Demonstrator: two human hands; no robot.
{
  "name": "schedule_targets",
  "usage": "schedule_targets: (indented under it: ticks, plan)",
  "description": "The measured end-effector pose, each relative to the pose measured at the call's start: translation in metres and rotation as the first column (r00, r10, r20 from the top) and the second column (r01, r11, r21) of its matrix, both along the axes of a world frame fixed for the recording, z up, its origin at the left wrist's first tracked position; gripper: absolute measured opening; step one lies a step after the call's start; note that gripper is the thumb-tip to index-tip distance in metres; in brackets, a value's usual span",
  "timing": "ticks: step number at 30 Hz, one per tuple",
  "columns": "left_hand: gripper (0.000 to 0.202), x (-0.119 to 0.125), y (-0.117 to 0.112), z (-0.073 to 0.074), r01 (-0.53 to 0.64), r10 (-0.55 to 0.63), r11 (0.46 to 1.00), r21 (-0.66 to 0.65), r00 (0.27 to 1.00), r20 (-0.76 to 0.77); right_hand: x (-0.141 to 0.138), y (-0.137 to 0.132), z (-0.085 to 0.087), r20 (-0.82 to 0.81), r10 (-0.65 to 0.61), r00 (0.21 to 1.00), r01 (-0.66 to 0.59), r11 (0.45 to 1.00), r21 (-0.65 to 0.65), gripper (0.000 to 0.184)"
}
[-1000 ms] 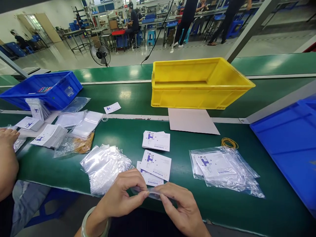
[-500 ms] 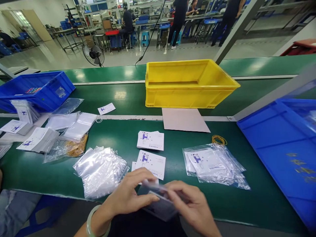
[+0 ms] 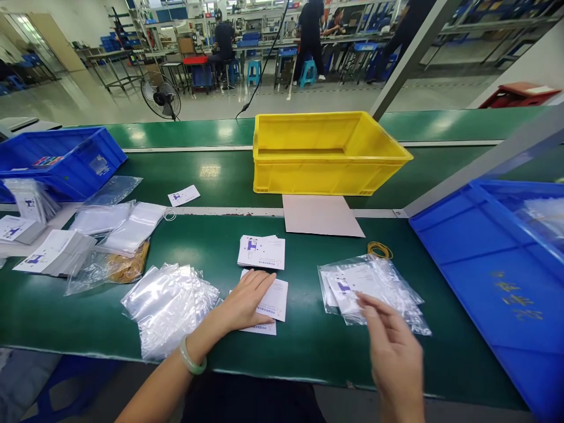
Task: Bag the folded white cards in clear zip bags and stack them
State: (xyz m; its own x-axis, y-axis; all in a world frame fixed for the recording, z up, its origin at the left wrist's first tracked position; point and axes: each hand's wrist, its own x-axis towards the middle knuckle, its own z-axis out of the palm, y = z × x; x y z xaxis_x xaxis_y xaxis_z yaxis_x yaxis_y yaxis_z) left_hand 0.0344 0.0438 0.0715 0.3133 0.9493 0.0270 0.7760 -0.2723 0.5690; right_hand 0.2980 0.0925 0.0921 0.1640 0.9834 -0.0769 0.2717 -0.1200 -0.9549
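My left hand (image 3: pixel 249 301) lies with fingers stretched over a small pile of white printed cards (image 3: pixel 275 299), partly covering them. Just behind it stands a neater stack of the same cards (image 3: pixel 262 252). On the right, my right hand (image 3: pixel 393 346) has thumb and forefinger pinched at a bagged card (image 3: pixel 342 291), a printed card in a clear plastic bag. That bag lies on a pile of other bagged cards (image 3: pixel 388 282). Left of my left hand, a heap of clear plastic bags (image 3: pixel 171 308) lies near the table's front edge.
A yellow bin (image 3: pixel 330 176) stands behind a piece of cardboard (image 3: pixel 321 216). Blue bins flank the green table, one at the left (image 3: pixel 88 170), one at the right (image 3: pixel 467 264). Yellow rubber bands (image 3: pixel 379 250), card stacks (image 3: pixel 55 249) and a lone card (image 3: pixel 184 195) lie around. People work in the background.
Both hands were together at the table's front edge on a clear bag. Now my left hand is on the cards, and my right hand has moved right to the bagged pile.
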Motion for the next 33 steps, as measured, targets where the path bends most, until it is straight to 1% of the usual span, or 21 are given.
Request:
schedule_targets:
  ticks: [1,2,4,6,7,8,10,12,13,15,16,18,19,20,21,22,24,26,29,31,33]
  plan:
    - [0.105,0.001,-0.001,0.003,0.002,-0.002,1.000,0.017,1.000,0.015,-0.009,-0.004,-0.003,0.006,0.121,0.993,-0.120,0.992,-0.041,0.042]
    - [0.106,0.003,-0.003,0.007,0.007,-0.008,0.999,0.036,0.999,0.033,-0.019,-0.008,-0.006,-0.017,0.243,0.970,-0.244,0.967,-0.076,0.043]
    - [0.102,0.008,-0.009,0.016,0.027,-0.033,0.996,0.080,0.997,0.070,-0.039,-0.015,-0.009,-0.136,0.444,0.886,-0.459,0.882,-0.112,0.044]
    - [0.100,0.014,-0.018,0.023,0.045,-0.053,0.992,0.115,0.996,0.072,-0.055,-0.020,-0.009,-0.274,0.544,0.793,-0.589,0.800,-0.118,0.041]
    - [0.100,0.015,-0.023,0.026,0.046,-0.052,0.991,0.130,0.997,0.051,-0.060,-0.022,-0.009,-0.327,0.569,0.754,-0.631,0.766,-0.123,0.040]
    - [0.100,0.015,-0.030,0.028,0.034,-0.037,0.989,0.145,0.999,0.018,-0.063,-0.023,-0.008,-0.363,0.577,0.732,-0.652,0.747,-0.130,0.039]
    - [0.091,0.009,-0.046,0.031,-0.052,0.062,0.983,0.179,0.997,-0.051,-0.062,-0.021,-0.008,-0.388,0.549,0.740,-0.641,0.750,-0.161,0.040]
    - [0.063,-0.007,-0.066,0.032,-0.231,0.256,0.952,0.199,0.961,-0.106,-0.056,-0.018,-0.009,-0.383,0.514,0.768,-0.614,0.760,-0.211,0.043]
    - [0.047,-0.017,-0.078,0.032,-0.339,0.367,0.921,0.191,0.920,-0.135,-0.053,-0.016,-0.010,-0.375,0.501,0.780,-0.604,0.761,-0.237,0.044]
    - [0.025,-0.041,-0.102,0.034,-0.537,0.556,0.831,0.144,0.798,-0.233,-0.047,-0.013,-0.013,-0.357,0.485,0.798,-0.587,0.761,-0.278,0.047]
    - [0.020,-0.052,-0.114,0.036,-0.613,0.611,0.784,0.099,0.732,-0.303,-0.046,-0.013,-0.013,-0.349,0.473,0.809,-0.573,0.768,-0.288,0.047]
    - [0.014,-0.069,-0.138,0.039,-0.748,0.674,0.664,0.017,0.588,-0.448,-0.047,-0.014,-0.013,-0.330,0.447,0.831,-0.541,0.788,-0.294,0.047]
    - [0.014,-0.074,-0.150,0.039,-0.794,0.681,0.608,-0.021,0.535,-0.500,-0.048,-0.016,-0.012,-0.322,0.452,0.832,-0.542,0.787,-0.294,0.047]
    - [0.017,-0.076,-0.160,0.038,-0.826,0.686,0.561,-0.047,0.496,-0.532,-0.050,-0.017,-0.010,-0.309,0.465,0.830,-0.548,0.785,-0.290,0.047]
    - [0.023,-0.077,-0.170,0.036,-0.845,0.691,0.531,-0.064,0.476,-0.544,-0.053,-0.019,-0.008,-0.297,0.482,0.825,-0.558,0.779,-0.286,0.047]
    - [0.030,-0.076,-0.179,0.031,-0.853,0.701,0.517,-0.070,0.469,-0.537,-0.055,-0.020,-0.006,-0.283,0.494,0.822,-0.564,0.778,-0.278,0.047]
    - [0.041,-0.071,-0.191,0.019,-0.855,0.739,0.517,-0.043,0.471,-0.482,-0.060,-0.023,-0.003,-0.260,0.499,0.827,-0.558,0.788,-0.260,0.045]
    - [0.039,-0.068,-0.193,0.005,-0.844,0.774,0.536,-0.005,0.494,-0.396,-0.065,-0.025,0.000,-0.250,0.505,0.826,-0.559,0.790,-0.252,0.043]
    - [0.029,-0.070,-0.178,-0.007,-0.822,0.784,0.569,0.016,0.536,-0.314,-0.069,-0.025,0.001,-0.257,0.523,0.812,-0.579,0.778,-0.244,0.044]
    - [0.026,-0.076,-0.160,-0.006,-0.815,0.772,0.580,0.011,0.545,-0.326,-0.070,-0.026,0.001,-0.267,0.530,0.805,-0.588,0.773,-0.238,0.045]
    - [0.025,-0.083,-0.140,-0.001,-0.809,0.762,0.587,0.007,0.550,-0.341,-0.070,-0.027,0.001,-0.259,0.532,0.806,-0.587,0.773,-0.240,0.046]
